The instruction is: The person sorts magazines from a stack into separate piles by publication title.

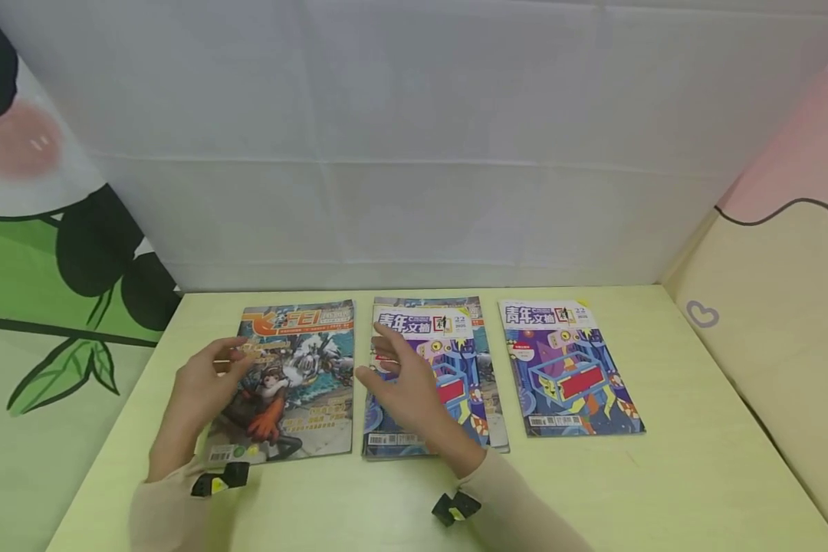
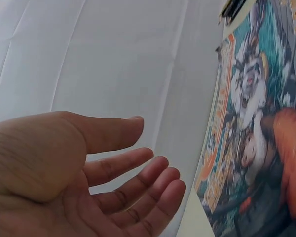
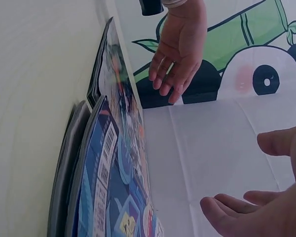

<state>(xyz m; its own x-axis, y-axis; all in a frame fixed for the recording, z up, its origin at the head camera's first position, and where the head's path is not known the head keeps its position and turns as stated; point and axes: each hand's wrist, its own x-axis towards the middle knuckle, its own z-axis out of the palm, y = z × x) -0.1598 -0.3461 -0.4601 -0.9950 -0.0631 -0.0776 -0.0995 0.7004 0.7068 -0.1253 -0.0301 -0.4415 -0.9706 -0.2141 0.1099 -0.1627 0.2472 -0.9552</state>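
My left hand (image 1: 203, 383) hovers over the left edge of an orange-titled comic magazine (image 1: 310, 391), its fingers loosely bent and holding nothing. In the left wrist view the thumb stands apart from the fingers, beside the magazine's cover. My right hand (image 1: 414, 383) is above the middle pile, palm turned inward and fingers relaxed around nothing. On top of that pile lies a purple-and-blue magazine (image 1: 468, 406). Beneath it, a second comic magazine (image 1: 495, 422) shows along the right and top edges. The right wrist view shows the pile's spines (image 3: 84, 163) edge-on, apart from the right hand.
Another purple-and-blue magazine (image 1: 569, 379) lies alone to the right of the pile. All are on a pale yellow table (image 1: 690, 460). A white cloth backdrop (image 1: 414, 215) rises behind it, with printed panels (image 1: 786, 307) at both sides.
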